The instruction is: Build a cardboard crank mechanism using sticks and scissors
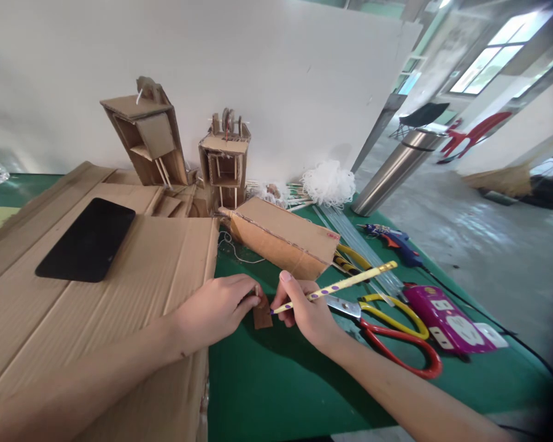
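The left hand hides part of the small cardboard piece.

In front of you, a plain white panel rises behind the green-topped bench. Off to your right, the room opens onto a smooth grey floor, where you can see a dark folding seat and, just beyond it, a red chair. Above them, bright daylight fills a dark-framed, slanting window in the pale wall.
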Motion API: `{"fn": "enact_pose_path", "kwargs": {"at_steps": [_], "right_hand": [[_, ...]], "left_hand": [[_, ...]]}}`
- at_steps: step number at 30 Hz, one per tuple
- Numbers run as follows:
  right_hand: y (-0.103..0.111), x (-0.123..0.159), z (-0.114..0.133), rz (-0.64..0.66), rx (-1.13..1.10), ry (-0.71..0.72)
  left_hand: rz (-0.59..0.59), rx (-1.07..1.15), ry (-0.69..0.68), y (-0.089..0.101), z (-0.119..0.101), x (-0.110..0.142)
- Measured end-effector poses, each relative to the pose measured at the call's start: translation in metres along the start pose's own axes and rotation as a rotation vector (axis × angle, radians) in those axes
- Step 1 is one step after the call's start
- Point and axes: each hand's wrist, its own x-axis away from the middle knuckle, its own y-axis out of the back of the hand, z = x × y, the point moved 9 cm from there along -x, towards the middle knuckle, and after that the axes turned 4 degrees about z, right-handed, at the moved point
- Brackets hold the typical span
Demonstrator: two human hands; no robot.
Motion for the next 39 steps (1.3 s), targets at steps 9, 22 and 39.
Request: {"fn": "enact_pose_path", "kwargs": {"at_steps": [9, 22, 39], "right_hand": [[0.0002, -0.0007, -0.0012, -0.005, -0.01, 0.0], [-0.0001, -0.0005, -0.0015, 0.005, -0.01, 0.001], [-0.0006, -0.0013, 0.0022, 0.018, 0.064, 0.055]], "left_hand": [[-0.012, -0.014, -0.012, 0.0006, -0.0004, 0.0003], [0.0, -0.014, -0.002, -0.0011, 0.0008, 0.0004], [-0.001, 0.004, 0.02, -0.0014, 0.0032, -0.0002]]}}
